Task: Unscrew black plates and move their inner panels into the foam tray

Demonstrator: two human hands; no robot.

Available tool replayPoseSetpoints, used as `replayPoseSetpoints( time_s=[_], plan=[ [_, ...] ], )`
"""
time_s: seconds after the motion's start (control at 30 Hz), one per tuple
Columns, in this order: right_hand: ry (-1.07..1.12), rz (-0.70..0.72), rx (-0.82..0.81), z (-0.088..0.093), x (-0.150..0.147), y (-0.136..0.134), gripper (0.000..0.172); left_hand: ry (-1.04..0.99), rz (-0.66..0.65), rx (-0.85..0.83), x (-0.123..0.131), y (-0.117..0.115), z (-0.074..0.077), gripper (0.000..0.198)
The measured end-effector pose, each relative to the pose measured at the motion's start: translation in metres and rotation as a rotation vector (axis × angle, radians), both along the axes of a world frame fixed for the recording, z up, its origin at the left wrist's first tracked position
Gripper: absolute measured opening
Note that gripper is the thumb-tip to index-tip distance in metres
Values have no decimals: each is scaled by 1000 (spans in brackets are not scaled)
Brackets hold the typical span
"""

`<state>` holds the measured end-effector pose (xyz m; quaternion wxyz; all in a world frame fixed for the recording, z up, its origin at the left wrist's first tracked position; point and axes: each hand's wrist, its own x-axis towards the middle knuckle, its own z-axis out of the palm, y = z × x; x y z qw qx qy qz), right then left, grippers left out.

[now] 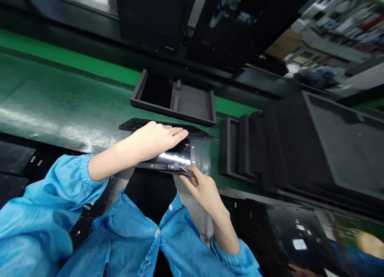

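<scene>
The blue-sleeved worker's right hand (205, 187) closes on a slender tool (186, 171), too small to identify, at the near right corner of a glossy black panel (177, 149) on the green workbench (57, 97). The left hand (162, 137) lies with fingers extended across a second, tilted panel (201, 134) just behind; its thumb is hidden, so any grip cannot be told. Beyond: a compartmented foam tray (171, 111); rightward, stacked foam trays (285, 141).
</scene>
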<state>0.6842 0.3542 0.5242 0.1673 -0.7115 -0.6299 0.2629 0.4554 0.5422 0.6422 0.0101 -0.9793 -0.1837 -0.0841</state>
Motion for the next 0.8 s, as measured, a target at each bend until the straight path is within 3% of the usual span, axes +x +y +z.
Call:
replayPoseSetpoints(
  time_s=[0.1,0.23,0.37,0.53,0.67,0.8],
  plan=[
    [-142,143,102,2,-18,41,45,78,34,-32,0,0,-1,50],
    [-391,380,119,10,-28,82,49,96,53,-49,0,-3,-2,54],
    [-599,655,188,20,-33,99,47,117,41,-48,2,-8,-3,53],
    [-654,900,258,27,-49,110,51,137,43,-37,4,-12,-4,51],
    [-651,955,393,20,-48,106,45,127,48,-25,2,-11,-9,52],
    [-637,815,550,15,-39,104,39,84,45,1,1,-15,-15,48]
  ],
)
